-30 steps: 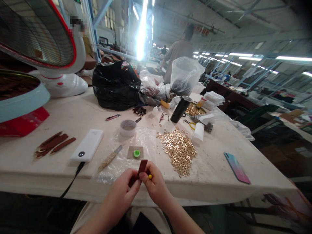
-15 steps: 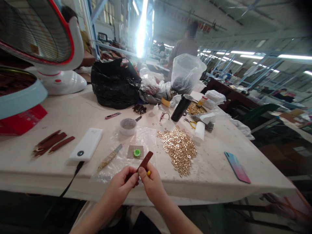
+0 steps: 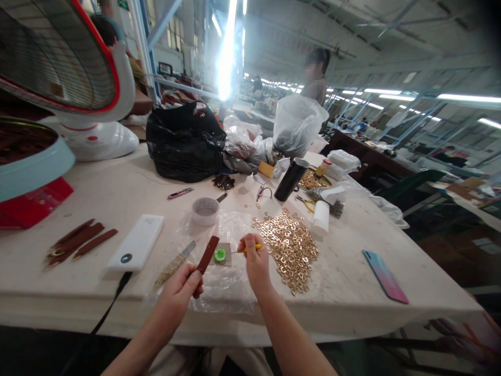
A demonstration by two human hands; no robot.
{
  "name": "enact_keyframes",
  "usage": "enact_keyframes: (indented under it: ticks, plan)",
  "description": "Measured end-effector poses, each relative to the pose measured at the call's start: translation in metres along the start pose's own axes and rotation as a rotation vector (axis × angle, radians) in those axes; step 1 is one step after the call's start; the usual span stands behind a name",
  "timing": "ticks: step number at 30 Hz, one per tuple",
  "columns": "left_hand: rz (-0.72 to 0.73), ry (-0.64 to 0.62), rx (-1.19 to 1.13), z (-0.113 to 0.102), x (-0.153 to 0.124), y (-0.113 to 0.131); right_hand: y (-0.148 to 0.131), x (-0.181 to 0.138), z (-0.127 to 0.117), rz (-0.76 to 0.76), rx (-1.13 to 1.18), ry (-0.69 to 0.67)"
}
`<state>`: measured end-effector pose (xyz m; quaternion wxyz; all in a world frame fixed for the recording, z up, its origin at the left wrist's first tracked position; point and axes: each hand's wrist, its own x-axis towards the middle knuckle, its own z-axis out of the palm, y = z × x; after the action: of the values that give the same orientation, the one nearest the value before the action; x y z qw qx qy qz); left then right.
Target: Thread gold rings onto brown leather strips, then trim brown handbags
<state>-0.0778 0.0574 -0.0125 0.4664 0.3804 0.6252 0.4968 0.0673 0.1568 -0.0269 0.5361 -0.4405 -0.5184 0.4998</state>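
Your left hand [image 3: 180, 284] pinches the strip [image 3: 205, 258] at its lower end, a light, probably bendy piece, while your right hand [image 3: 255, 258] grips a yellow tool [image 3: 246, 249] beside the green cap [image 3: 219, 254].

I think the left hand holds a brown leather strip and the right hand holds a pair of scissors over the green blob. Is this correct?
Not quite. The head view shows the right hand holding a thin yellow-handled tool, not scissors, its tip reaching toward the green blob. The left hand does hold the brown leather strip.
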Motion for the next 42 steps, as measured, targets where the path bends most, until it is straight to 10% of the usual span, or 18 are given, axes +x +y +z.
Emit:
enact_keyframes:
  ticks: [42]
  plan:
    - [-0.029, 0.11, -0.104, -0.002, -0.006, -0.004, 0.029, 0.006, 0.004, 0.022, 0.079, -0.066]
